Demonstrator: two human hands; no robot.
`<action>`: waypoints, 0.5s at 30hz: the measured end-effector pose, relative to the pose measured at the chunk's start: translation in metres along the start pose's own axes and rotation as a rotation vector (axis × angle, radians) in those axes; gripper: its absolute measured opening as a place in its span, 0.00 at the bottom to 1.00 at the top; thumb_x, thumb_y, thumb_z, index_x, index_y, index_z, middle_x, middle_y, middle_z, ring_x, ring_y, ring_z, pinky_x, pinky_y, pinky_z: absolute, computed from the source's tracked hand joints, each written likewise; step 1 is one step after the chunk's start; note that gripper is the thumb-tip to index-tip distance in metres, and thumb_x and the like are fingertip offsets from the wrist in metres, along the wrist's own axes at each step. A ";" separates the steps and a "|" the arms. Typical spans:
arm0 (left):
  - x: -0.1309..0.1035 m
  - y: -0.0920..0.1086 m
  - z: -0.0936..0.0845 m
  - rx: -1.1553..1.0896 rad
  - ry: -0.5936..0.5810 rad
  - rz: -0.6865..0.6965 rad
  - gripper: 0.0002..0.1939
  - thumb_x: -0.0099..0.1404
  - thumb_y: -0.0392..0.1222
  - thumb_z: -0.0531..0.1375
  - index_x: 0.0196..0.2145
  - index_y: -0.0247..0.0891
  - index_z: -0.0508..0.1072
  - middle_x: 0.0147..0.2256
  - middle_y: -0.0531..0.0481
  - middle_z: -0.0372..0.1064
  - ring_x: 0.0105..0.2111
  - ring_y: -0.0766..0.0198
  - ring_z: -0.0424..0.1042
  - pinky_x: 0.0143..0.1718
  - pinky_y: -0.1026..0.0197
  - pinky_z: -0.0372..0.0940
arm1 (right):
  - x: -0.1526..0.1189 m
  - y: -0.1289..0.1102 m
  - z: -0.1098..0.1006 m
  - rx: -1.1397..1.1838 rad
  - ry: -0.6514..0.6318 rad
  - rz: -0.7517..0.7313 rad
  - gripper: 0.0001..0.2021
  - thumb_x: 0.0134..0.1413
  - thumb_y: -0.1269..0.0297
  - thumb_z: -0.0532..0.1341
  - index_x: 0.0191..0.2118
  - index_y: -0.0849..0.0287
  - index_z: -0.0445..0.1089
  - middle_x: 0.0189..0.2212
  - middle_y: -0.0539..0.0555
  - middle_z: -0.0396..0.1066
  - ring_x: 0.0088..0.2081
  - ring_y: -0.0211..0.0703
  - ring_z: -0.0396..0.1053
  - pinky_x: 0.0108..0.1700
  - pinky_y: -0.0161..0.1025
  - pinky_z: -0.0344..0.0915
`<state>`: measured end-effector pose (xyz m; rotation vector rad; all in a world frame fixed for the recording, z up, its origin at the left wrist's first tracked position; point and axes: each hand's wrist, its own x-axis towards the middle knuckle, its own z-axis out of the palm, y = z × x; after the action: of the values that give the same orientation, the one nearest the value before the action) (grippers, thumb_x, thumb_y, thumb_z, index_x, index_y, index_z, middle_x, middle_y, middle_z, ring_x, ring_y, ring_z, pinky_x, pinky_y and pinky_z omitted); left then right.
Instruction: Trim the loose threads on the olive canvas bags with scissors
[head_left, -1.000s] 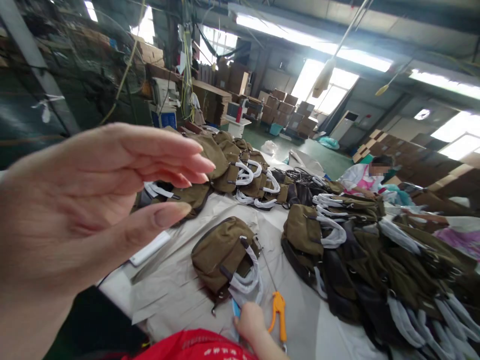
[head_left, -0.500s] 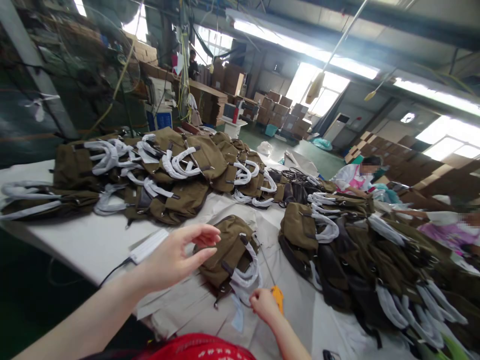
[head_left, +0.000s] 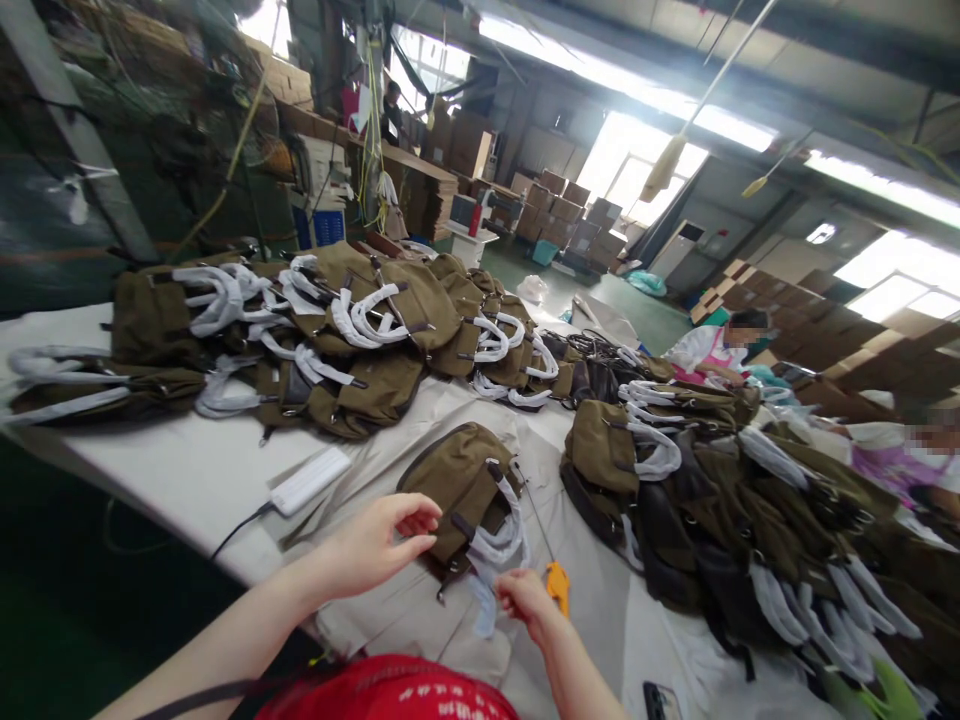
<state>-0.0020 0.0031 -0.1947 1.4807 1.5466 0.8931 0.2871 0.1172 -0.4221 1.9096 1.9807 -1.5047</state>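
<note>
An olive-brown bag (head_left: 450, 480) with white-wrapped handles lies on the covered table (head_left: 600, 620) in front of me. My left hand (head_left: 394, 540), fingers apart and curved, holds nothing at the bag's near left side. Just below the wrapped handles is my right hand (head_left: 521, 592), its fingers pinched at a pale, thin strip (head_left: 484, 608) hanging from the handle area; the exact grip is too small to make out. An orange-handled tool (head_left: 558, 586) with a long thin shaft lies to the right of my right hand.
Piled olive bags (head_left: 352, 330) with wrapped handles stretch across the back and left; another heap (head_left: 720, 500) covers the right. A white cabled device (head_left: 309, 480) lies left, a phone (head_left: 661, 700) near the front edge. Two people sit at the right; another stands far back.
My left hand has moved down and slightly away from the bag's top. The right hand stays near the strip, having shifted little. The view has tilted slightly.
</note>
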 end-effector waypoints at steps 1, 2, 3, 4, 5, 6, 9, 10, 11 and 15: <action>0.001 -0.007 0.003 0.002 -0.009 -0.012 0.14 0.60 0.45 0.58 0.42 0.36 0.74 0.39 0.47 0.76 0.38 0.62 0.75 0.44 0.60 0.70 | 0.002 -0.002 -0.005 -0.006 -0.005 -0.009 0.07 0.50 0.68 0.56 0.25 0.61 0.68 0.22 0.54 0.70 0.23 0.40 0.68 0.27 0.34 0.65; 0.002 -0.013 0.007 0.003 -0.016 -0.023 0.14 0.60 0.44 0.59 0.42 0.36 0.74 0.39 0.47 0.76 0.38 0.62 0.75 0.43 0.60 0.70 | 0.003 -0.003 -0.009 -0.035 -0.001 -0.019 0.07 0.51 0.68 0.55 0.27 0.62 0.69 0.24 0.55 0.70 0.24 0.40 0.69 0.27 0.34 0.65; 0.002 -0.018 0.009 0.006 -0.024 -0.031 0.14 0.60 0.44 0.59 0.42 0.36 0.74 0.39 0.46 0.76 0.38 0.61 0.75 0.43 0.60 0.70 | 0.002 -0.004 -0.012 -0.078 0.011 -0.034 0.07 0.51 0.69 0.55 0.29 0.62 0.70 0.25 0.56 0.71 0.26 0.41 0.70 0.29 0.35 0.66; 0.002 -0.022 0.012 0.011 -0.034 -0.036 0.14 0.59 0.43 0.59 0.42 0.36 0.74 0.39 0.46 0.76 0.38 0.61 0.75 0.43 0.60 0.69 | 0.000 -0.003 -0.014 -0.122 0.027 -0.061 0.07 0.49 0.70 0.56 0.30 0.62 0.71 0.28 0.57 0.73 0.29 0.43 0.72 0.32 0.37 0.67; 0.002 -0.026 0.013 0.018 -0.045 -0.039 0.14 0.59 0.43 0.59 0.42 0.36 0.74 0.39 0.46 0.77 0.38 0.61 0.75 0.43 0.60 0.69 | -0.004 -0.002 -0.014 -0.172 0.041 -0.100 0.08 0.47 0.73 0.56 0.32 0.62 0.72 0.31 0.58 0.74 0.34 0.46 0.73 0.37 0.39 0.68; 0.001 -0.028 0.014 0.023 -0.055 -0.043 0.14 0.59 0.43 0.59 0.42 0.36 0.74 0.39 0.46 0.77 0.38 0.61 0.75 0.43 0.60 0.69 | -0.009 -0.001 -0.013 -0.224 0.046 -0.148 0.11 0.44 0.76 0.57 0.34 0.61 0.74 0.36 0.59 0.75 0.40 0.48 0.73 0.42 0.40 0.68; 0.000 -0.032 0.013 0.034 -0.082 -0.051 0.14 0.59 0.43 0.58 0.42 0.36 0.75 0.39 0.46 0.77 0.39 0.60 0.75 0.44 0.60 0.68 | -0.026 0.004 -0.003 -0.358 0.019 -0.278 0.19 0.38 0.80 0.57 0.37 0.57 0.76 0.50 0.57 0.72 0.53 0.50 0.68 0.54 0.41 0.61; 0.000 -0.033 0.013 0.040 -0.087 -0.052 0.15 0.60 0.43 0.58 0.43 0.36 0.75 0.39 0.46 0.77 0.39 0.60 0.75 0.44 0.60 0.68 | -0.029 0.004 0.001 -0.392 0.009 -0.294 0.20 0.39 0.80 0.58 0.39 0.57 0.76 0.51 0.57 0.72 0.53 0.50 0.68 0.54 0.41 0.61; 0.000 -0.035 0.013 0.052 -0.094 -0.051 0.15 0.60 0.43 0.58 0.43 0.36 0.75 0.40 0.46 0.77 0.39 0.60 0.75 0.45 0.60 0.68 | -0.030 0.005 0.004 -0.422 0.004 -0.298 0.19 0.41 0.79 0.58 0.40 0.58 0.77 0.50 0.59 0.72 0.52 0.51 0.69 0.53 0.41 0.62; 0.001 -0.050 0.027 0.125 -0.205 -0.027 0.16 0.59 0.45 0.59 0.43 0.38 0.78 0.43 0.46 0.77 0.43 0.56 0.74 0.49 0.58 0.67 | -0.018 -0.001 0.005 -0.498 -0.003 -0.303 0.13 0.47 0.74 0.59 0.37 0.59 0.79 0.44 0.59 0.75 0.47 0.50 0.72 0.50 0.40 0.63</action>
<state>0.0004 0.0002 -0.2511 1.5826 1.4882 0.6173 0.2882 0.1005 -0.4139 1.4566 2.4315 -0.9142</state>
